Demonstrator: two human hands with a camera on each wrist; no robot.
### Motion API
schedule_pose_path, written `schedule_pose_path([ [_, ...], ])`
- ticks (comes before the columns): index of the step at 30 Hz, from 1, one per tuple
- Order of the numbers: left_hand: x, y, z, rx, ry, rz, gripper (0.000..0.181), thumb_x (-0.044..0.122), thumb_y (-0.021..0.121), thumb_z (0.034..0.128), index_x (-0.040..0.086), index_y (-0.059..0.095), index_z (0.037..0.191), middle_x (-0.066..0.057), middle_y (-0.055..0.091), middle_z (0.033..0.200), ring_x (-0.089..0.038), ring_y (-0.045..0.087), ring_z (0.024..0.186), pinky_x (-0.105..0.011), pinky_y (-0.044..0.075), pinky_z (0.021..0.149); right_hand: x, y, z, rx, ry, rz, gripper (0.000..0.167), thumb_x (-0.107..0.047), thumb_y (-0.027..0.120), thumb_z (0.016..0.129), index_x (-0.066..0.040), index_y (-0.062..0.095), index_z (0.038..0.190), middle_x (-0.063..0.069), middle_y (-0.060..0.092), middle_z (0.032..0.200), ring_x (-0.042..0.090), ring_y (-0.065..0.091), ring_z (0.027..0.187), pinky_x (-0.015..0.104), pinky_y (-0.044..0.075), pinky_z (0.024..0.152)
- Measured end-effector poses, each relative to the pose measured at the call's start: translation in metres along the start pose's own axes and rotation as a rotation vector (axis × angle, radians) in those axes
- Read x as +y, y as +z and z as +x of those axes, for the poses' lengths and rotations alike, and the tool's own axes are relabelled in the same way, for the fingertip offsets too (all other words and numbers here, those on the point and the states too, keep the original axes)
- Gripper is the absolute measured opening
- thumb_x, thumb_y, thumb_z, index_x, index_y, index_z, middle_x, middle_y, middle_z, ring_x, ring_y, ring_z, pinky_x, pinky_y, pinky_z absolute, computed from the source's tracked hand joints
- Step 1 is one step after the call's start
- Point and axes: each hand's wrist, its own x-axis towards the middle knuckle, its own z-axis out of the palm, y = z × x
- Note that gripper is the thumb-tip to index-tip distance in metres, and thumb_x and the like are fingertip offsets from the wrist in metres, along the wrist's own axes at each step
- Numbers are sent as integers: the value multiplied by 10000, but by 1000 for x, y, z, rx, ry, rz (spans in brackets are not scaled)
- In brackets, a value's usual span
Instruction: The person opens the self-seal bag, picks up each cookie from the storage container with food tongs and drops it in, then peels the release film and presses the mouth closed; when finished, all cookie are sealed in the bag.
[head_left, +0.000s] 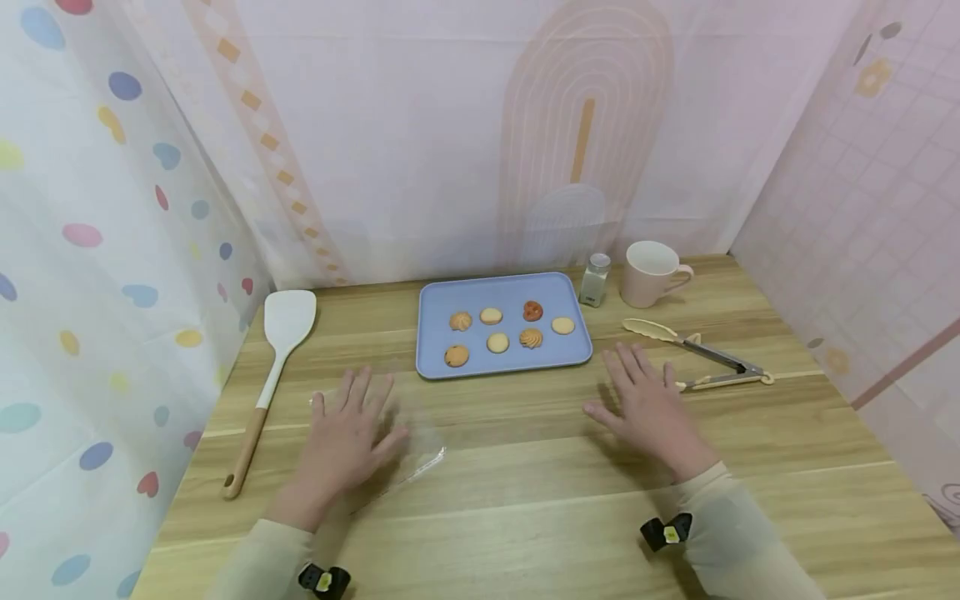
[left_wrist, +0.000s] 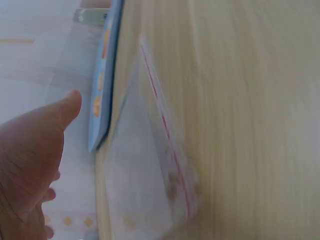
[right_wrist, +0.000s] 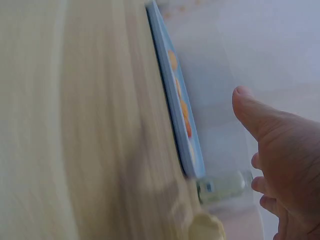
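Observation:
My left hand (head_left: 341, 446) is spread flat over a clear plastic zip bag (head_left: 422, 442) with a red line along its mouth. The left wrist view shows the zip bag (left_wrist: 145, 175) partly raised off the table, the thumb apart from it. My right hand (head_left: 651, 412), fingers spread and holding nothing, is just left of the tongs (head_left: 718, 357) with cream tips; it hides part of one arm of them. Between and beyond both hands lies a blue tray (head_left: 437, 302) bearing several cookies (head_left: 531, 337) of different shapes.
A white spatula (head_left: 289, 321) with a wooden handle lies at the left of the wooden table (head_left: 525, 500). Behind the tongs stand a glass shaker (head_left: 595, 283) and a pale pink mug (head_left: 649, 279). Patterned curtains (head_left: 420, 125) enclose the back and sides.

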Motion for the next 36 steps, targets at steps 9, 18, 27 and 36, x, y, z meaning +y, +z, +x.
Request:
schedule_pose_path([
  [9, -27, 0, -8, -71, 280, -20, 767, 557, 667, 827, 130, 462, 1430, -161, 390, 1481, -417, 363, 1332, -723, 271, 969, -34, 15, 2, 15, -268, 94, 821, -530, 599, 896, -68, 294, 1502, 121, 224, 1563, 323, 220, 1425, 614, 236, 1073],
  [18, -29, 13, -9, -213, 331, -99, 729, 649, 529, 874, 220, 435, 1455, -131, 316, 1530, -398, 279, 1387, -705, 287, 976, -60, 32, 3, -56, -428, 129, 806, -621, 488, 910, -112, 305, 1507, 91, 268, 1555, 282, 284, 1407, 554, 279, 1081],
  [27, -8, 17, -9, -215, 286, -73, 706, 664, 485, 887, 257, 424, 1460, -146, 309, 1530, -387, 307, 1376, -683, 281, 1002, -74, 44, 3, -81, -478, 157, 772, -582, 529, 912, -105, 345, 1490, 105, 329, 1529, 317, 321, 1387, 550, 300, 1072],
  [36, 24, 18, -1, -190, 288, -40, 660, 660, 483, 889, 307, 441, 1445, -147, 393, 1446, -357, 388, 1304, -691, 294, 980, -81, 48, 5, -134, -477, 161, 753, -599, 495, 920, -124, 357, 1488, 79, 320, 1536, 247, 289, 1407, 500, 275, 1103],
])
